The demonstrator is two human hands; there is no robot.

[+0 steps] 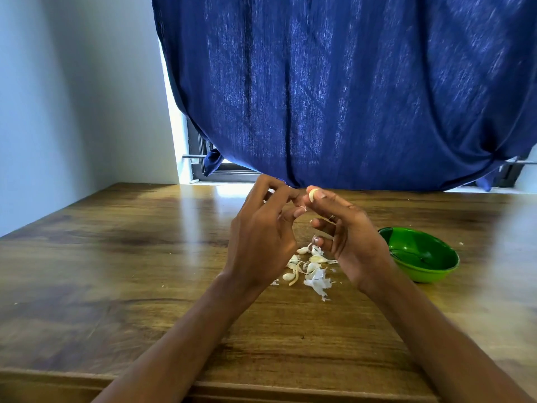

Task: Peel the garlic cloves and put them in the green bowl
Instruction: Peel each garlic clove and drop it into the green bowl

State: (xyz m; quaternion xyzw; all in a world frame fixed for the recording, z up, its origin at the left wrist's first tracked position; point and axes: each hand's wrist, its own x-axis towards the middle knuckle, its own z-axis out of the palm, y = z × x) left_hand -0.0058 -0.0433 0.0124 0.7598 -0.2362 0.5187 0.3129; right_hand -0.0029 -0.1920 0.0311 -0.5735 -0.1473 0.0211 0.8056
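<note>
My right hand [345, 228] pinches a pale garlic clove [312, 194] between thumb and forefinger, raised above the table. My left hand [261, 231] is beside it with curled fingers, its fingertips at a thin scrap of skin [302, 207] close to the clove. Under both hands lies a pile of garlic cloves and papery peels [311, 267] on the wooden table [116, 271]. The green bowl [421, 257] stands to the right of my right hand; nothing shows inside it.
A dark blue curtain [348, 97] hangs over a window behind the table's far edge. A white wall [72, 97] is at the left. The table's near edge runs along the bottom of the view.
</note>
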